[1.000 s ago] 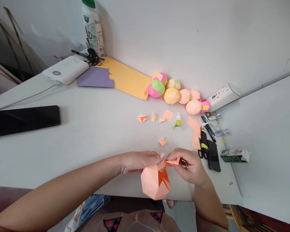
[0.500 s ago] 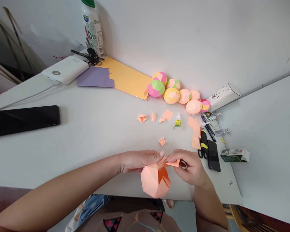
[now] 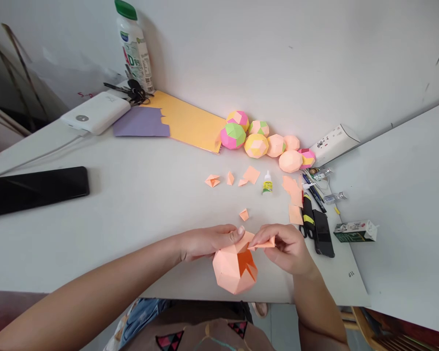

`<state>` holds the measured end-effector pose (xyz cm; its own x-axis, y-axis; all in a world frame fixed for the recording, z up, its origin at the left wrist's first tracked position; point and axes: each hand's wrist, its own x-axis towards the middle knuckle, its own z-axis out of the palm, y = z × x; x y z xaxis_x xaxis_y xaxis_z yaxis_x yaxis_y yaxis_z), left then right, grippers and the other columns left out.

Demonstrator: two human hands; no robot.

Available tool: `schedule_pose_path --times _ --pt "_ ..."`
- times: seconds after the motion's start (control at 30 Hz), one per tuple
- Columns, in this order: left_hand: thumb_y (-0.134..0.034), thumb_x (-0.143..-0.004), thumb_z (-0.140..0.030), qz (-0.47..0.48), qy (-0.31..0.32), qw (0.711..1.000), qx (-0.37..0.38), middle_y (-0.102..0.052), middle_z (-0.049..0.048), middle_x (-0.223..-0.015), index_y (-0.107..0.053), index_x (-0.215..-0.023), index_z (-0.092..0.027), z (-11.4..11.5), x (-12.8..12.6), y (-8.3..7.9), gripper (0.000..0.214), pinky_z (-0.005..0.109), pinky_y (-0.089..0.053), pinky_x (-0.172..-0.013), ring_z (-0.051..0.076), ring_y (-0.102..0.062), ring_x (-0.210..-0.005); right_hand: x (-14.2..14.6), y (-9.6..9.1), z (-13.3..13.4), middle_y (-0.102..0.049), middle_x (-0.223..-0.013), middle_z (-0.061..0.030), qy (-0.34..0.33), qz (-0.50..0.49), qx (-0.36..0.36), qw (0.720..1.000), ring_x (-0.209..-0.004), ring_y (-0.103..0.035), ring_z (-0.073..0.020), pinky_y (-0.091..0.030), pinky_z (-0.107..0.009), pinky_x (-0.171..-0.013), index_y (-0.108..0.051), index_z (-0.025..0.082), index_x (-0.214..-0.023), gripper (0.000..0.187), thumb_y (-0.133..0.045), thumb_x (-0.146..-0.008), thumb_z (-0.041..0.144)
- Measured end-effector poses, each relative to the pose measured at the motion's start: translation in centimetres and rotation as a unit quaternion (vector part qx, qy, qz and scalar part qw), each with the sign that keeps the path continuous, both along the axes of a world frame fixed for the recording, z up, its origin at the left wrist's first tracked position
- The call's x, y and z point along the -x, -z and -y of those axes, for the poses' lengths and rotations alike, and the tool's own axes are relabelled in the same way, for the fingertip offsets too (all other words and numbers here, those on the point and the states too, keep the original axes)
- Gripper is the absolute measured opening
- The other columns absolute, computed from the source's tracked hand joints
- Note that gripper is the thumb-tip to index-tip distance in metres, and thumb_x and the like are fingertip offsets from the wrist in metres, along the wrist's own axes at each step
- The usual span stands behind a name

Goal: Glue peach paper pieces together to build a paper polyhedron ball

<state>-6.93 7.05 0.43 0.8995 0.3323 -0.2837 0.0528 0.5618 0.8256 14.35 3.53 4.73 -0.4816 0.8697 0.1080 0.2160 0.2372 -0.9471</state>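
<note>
A peach folded-paper ball (image 3: pixel 229 273) with an opening in its right side is held over the table's front edge. My left hand (image 3: pixel 214 241) grips it from the left, thumb on its upper part. In my right hand (image 3: pixel 283 246), a small folded peach paper piece (image 3: pixel 267 243) is pinched between thumb and fingers at the ball's upper right, beside the opening. Whether the piece is tucked into the ball I cannot tell. Beyond the hands lies a small folded paper unit (image 3: pixel 244 214). Farther back are another folded unit (image 3: pixel 212 181) and a glue bottle (image 3: pixel 267 183).
Finished paper balls (image 3: pixel 256 146) line the wall beside a yellow sheet (image 3: pixel 190 126). Scissors (image 3: pixel 303 231), a phone (image 3: pixel 323 233) and peach paper squares (image 3: pixel 295 214) lie to the right. Another phone (image 3: pixel 36 189) and a white power bank (image 3: pixel 95 113) are at left.
My right hand has turned the paper piece slightly at the ball's upper right. My left hand keeps its grip on the ball. The view has shifted a little.
</note>
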Motion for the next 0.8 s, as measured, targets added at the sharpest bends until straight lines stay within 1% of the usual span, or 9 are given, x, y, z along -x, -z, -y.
schedule_pose_path --times 0.07,0.13,0.2,0.27,0.37,0.47,0.6,0.67,0.8 --pt "-0.044 -0.076 -0.078 -0.025 -0.017 0.999 -0.036 -0.063 0.0058 -0.096 -0.059 -0.104 -0.017 0.0 0.0 0.1 0.069 0.029 -0.043 -0.074 0.021 -0.057 -0.089 -0.3 0.4 -0.1 -0.072 -0.080 -0.0078 0.041 -0.045 0.028 0.998 -0.067 -0.062 -0.0180 -0.046 -0.029 -0.054 -0.067 0.021 -0.087 0.006 -0.062 -0.083 0.023" --pt "-0.044 -0.077 -0.077 -0.049 -0.043 0.995 -0.076 -0.061 0.0080 -0.103 -0.053 -0.115 -0.017 0.2 0.0 0.3 0.071 0.031 -0.044 -0.076 0.023 -0.057 -0.094 -0.5 0.6 -0.2 -0.071 -0.079 -0.0063 0.084 -0.102 0.070 0.989 -0.058 -0.057 -0.0143 -0.041 -0.026 -0.048 -0.066 0.021 -0.084 0.004 -0.067 -0.080 0.022" --pt "-0.045 -0.079 -0.074 -0.058 -0.076 0.989 -0.113 -0.058 0.0115 -0.115 -0.045 -0.125 -0.017 0.4 0.0 0.6 0.073 0.034 -0.046 -0.079 0.026 -0.057 -0.102 -0.7 0.8 -0.3 -0.071 -0.078 -0.0042 0.111 -0.163 0.125 0.972 -0.046 -0.047 -0.0082 -0.033 -0.022 -0.042 -0.066 0.022 -0.081 0.006 -0.070 -0.077 0.021" --pt "-0.053 -0.080 -0.067 -0.037 -0.111 0.984 -0.138 -0.056 0.0131 -0.120 -0.038 -0.131 -0.018 0.7 -0.1 1.1 0.073 0.037 -0.048 -0.081 0.027 -0.056 -0.105 -0.8 0.9 -0.5 -0.071 -0.077 -0.0024 0.127 -0.215 0.178 0.952 -0.041 -0.039 -0.0047 -0.028 -0.020 -0.039 -0.065 0.022 -0.078 0.007 -0.072 -0.075 0.022" --pt "-0.064 -0.079 -0.054 -0.016 -0.171 0.968 -0.183 -0.051 0.0136 -0.127 -0.032 -0.134 -0.021 1.0 -0.4 1.9 0.071 0.039 -0.050 -0.083 0.028 -0.055 -0.109 -1.0 1.0 -0.8 -0.071 -0.075 -0.0011 0.147 -0.260 0.231 0.926 -0.041 -0.041 -0.0052 -0.027 -0.019 -0.038 -0.062 0.021 -0.073 0.013 -0.075 -0.072 0.024" --pt "-0.068 -0.077 -0.050 -0.006 -0.215 0.948 -0.235 -0.045 0.0141 -0.132 -0.029 -0.135 -0.024 1.1 -0.8 2.5 0.075 0.042 -0.049 -0.087 0.030 -0.052 -0.114 -1.3 1.3 -0.9 -0.069 -0.072 -0.0003 0.151 -0.279 0.259 0.912 -0.041 -0.042 -0.0063 -0.027 -0.020 -0.037 -0.059 0.021 -0.072 0.020 -0.078 -0.070 0.029" --pt "-0.069 -0.075 -0.053 0.013 -0.250 0.919 -0.304 -0.043 0.0122 -0.126 -0.028 -0.134 -0.026 1.1 -1.1 3.2 0.077 0.043 -0.049 -0.088 0.029 -0.050 -0.111 -1.6 2.0 -0.8 -0.063 -0.057 0.0023 0.123 -0.291 0.286 0.905 -0.041 -0.043 -0.0078 -0.028 -0.020 -0.038 -0.055 0.022 -0.073 0.026 -0.077 -0.073 0.035" --pt "-0.069 -0.075 -0.055 0.005 -0.264 0.903 -0.340 -0.040 0.0118 -0.126 -0.026 -0.136 -0.028 1.0 -1.2 3.6 0.079 0.044 -0.049 -0.088 0.029 -0.049 -0.111 -1.6 2.4 -0.7 -0.063 -0.056 0.0022 0.107 -0.300 0.296 0.901 -0.043 -0.045 -0.0081 -0.030 -0.020 -0.040 -0.053 0.021 -0.073 0.027 -0.076 -0.075 0.035" --pt "-0.066 -0.075 -0.059 -0.021 -0.292 0.850 -0.438 -0.032 0.0123 -0.131 -0.023 -0.139 -0.033 1.0 -1.3 4.4 0.081 0.052 -0.043 -0.097 0.032 -0.040 -0.120 -1.4 3.2 -0.6 -0.065 -0.061 0.0000 0.103 -0.311 0.321 0.889 -0.049 -0.048 -0.0098 -0.033 -0.021 -0.042 -0.051 0.020 -0.071 0.031 -0.077 -0.075 0.037"
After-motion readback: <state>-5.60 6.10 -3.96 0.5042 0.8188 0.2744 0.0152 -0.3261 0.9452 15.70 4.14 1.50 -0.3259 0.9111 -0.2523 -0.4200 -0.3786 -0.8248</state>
